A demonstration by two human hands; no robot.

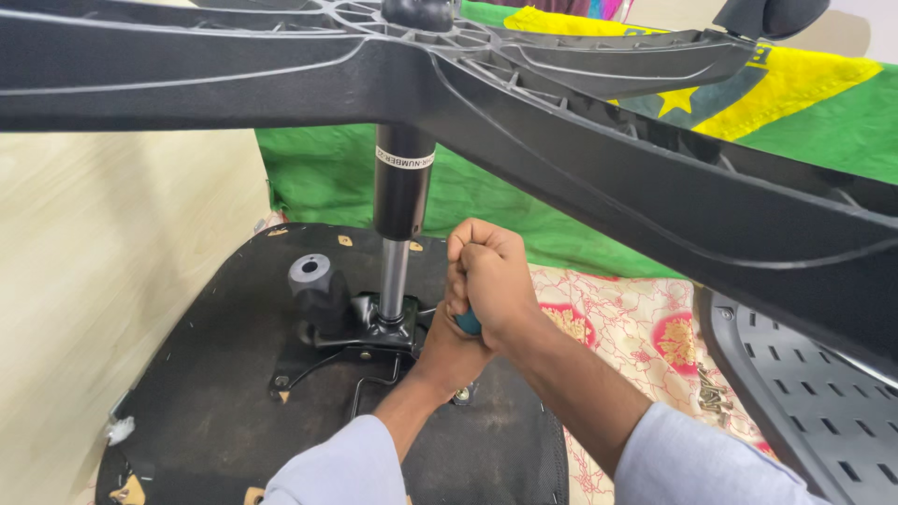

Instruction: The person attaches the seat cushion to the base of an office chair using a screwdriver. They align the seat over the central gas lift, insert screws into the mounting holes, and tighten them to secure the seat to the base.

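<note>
An office chair lies upside down on the floor, its black seat underside (224,402) facing up and the five-armed base (580,140) spreading across the top of the view. Both hands are stacked on one tool: the right hand (488,271) is clenched in a tight fist on top, and the left hand (449,351) is wrapped just under it, so that only a sliver of the teal handle (468,324) shows between them. The tool stands over the seat underside, just beside the gas lift column (400,215) and the black metal mechanism plate (369,327) at its foot; its tip is hidden behind the hands, so I cannot tell what it bites on. With this much force bearing down through a doubled grip, the tip could slip off and send the knuckles into the plate or the column. The seat rests on patterned cloth (645,327) and might shift under the push. The black knob (311,276) stands close by and could catch a wrist.
</note>
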